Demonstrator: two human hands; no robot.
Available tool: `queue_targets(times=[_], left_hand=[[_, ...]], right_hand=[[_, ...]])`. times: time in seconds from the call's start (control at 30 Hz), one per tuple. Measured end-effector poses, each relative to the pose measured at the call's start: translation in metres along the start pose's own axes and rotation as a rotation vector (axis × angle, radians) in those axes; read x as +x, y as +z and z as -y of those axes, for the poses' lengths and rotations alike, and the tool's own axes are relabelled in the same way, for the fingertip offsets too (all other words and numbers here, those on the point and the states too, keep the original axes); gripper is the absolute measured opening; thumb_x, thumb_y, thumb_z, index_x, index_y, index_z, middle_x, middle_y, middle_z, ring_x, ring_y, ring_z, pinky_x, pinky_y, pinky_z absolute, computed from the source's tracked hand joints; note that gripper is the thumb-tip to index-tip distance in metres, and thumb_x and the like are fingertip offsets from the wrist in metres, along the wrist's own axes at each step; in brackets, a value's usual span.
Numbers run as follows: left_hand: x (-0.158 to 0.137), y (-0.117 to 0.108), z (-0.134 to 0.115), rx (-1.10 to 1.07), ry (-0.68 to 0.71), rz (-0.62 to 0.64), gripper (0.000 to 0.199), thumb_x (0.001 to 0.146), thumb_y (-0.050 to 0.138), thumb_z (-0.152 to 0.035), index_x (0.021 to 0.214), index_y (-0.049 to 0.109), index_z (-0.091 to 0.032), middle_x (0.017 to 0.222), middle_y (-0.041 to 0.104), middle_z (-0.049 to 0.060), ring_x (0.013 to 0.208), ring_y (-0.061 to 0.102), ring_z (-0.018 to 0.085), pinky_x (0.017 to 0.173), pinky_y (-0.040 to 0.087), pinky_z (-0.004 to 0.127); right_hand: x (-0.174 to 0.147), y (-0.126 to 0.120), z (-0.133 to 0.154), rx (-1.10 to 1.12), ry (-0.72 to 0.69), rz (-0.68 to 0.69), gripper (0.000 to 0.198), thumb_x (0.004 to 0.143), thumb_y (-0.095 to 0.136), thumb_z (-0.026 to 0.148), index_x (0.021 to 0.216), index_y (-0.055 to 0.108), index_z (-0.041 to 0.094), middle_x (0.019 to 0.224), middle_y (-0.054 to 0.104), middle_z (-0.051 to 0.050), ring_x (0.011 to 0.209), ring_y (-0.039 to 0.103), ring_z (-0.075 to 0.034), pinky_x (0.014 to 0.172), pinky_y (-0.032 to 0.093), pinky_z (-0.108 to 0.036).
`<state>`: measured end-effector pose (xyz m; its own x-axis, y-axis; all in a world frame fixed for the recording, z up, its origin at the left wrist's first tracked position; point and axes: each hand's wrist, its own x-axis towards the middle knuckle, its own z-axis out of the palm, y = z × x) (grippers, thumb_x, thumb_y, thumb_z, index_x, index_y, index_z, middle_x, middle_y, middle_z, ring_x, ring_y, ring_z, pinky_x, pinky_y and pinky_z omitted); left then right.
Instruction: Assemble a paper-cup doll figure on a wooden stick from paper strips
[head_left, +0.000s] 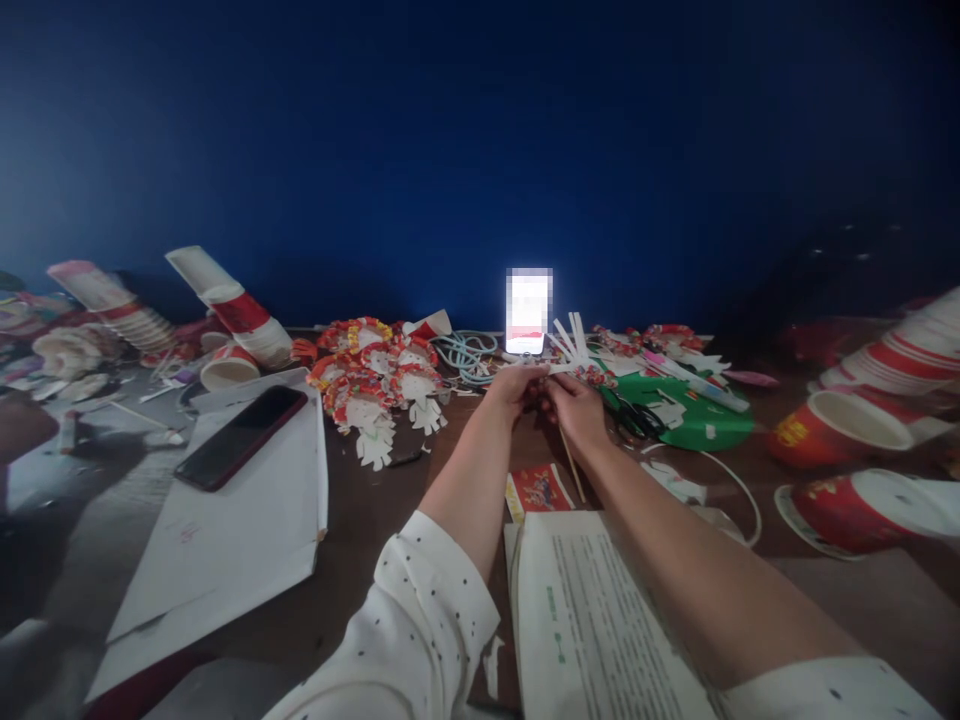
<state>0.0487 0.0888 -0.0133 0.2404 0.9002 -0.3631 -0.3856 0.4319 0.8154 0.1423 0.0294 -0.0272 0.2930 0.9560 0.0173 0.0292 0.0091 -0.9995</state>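
My left hand [523, 388] and my right hand [573, 405] meet at the middle, above the brown table, with fingers pinched close together. A thin wooden stick [574, 466] runs down from the fingers of my right hand. Just above the fingertips, several white paper strips [573, 340] fan upward; whether either hand grips them I cannot tell. What my left fingers pinch is hidden. Right behind the hands stands a lit phone [526, 310]. Black-handled scissors [637, 415] lie close to the right of my right hand.
Decorated red and white paper crafts [375, 370] pile up at left, beside a blue cord [466, 355]. A dark phone [241, 436] rests on a white board [225, 540]. Printed paper [592, 620] lies under my forearms. Rightward are a green disc [712, 425] and paper cups [847, 430].
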Motion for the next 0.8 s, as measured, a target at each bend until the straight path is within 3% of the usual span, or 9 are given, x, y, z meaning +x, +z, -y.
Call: queue_targets(times=[0.13, 0.43, 0.67, 0.8], left_hand=[[0.0, -0.002, 0.0, 0.008, 0.013, 0.028, 0.022, 0.074, 0.077, -0.011, 0.066, 0.056, -0.012, 0.05, 0.052, -0.003, 0.042, 0.043, 0.004, 0.04, 0.026, 0.016], [-0.004, -0.004, 0.001, 0.109, 0.051, 0.06, 0.019, 0.081, 0.07, -0.012, 0.066, 0.058, -0.011, 0.054, 0.054, -0.002, 0.043, 0.043, 0.004, 0.043, 0.031, 0.016], [0.0, -0.012, 0.001, 0.265, 0.101, 0.063, 0.025, 0.085, 0.065, -0.015, 0.061, 0.058, -0.014, 0.053, 0.054, -0.001, 0.042, 0.042, 0.005, 0.042, 0.028, 0.017], [0.001, -0.015, -0.001, 0.295, 0.101, 0.081, 0.019, 0.085, 0.065, -0.015, 0.066, 0.063, -0.013, 0.059, 0.057, 0.001, 0.047, 0.046, 0.006, 0.044, 0.03, 0.017]], right_hand=[[-0.001, -0.001, 0.002, 0.008, 0.016, -0.023, 0.028, 0.072, 0.063, 0.048, 0.081, 0.07, 0.022, 0.053, 0.055, 0.004, 0.046, 0.046, -0.014, 0.044, 0.036, -0.028], [0.0, -0.004, 0.003, -0.04, 0.031, -0.039, 0.028, 0.07, 0.065, 0.051, 0.071, 0.063, 0.023, 0.051, 0.054, 0.003, 0.045, 0.046, -0.015, 0.044, 0.036, -0.029], [0.0, -0.005, 0.003, -0.12, -0.009, -0.048, 0.02, 0.074, 0.061, 0.042, 0.072, 0.064, 0.023, 0.053, 0.056, 0.002, 0.045, 0.049, -0.015, 0.046, 0.038, -0.029], [0.001, -0.006, 0.001, -0.153, -0.042, -0.048, 0.019, 0.075, 0.061, 0.04, 0.073, 0.064, 0.022, 0.054, 0.058, 0.001, 0.047, 0.052, -0.016, 0.047, 0.039, -0.028]])
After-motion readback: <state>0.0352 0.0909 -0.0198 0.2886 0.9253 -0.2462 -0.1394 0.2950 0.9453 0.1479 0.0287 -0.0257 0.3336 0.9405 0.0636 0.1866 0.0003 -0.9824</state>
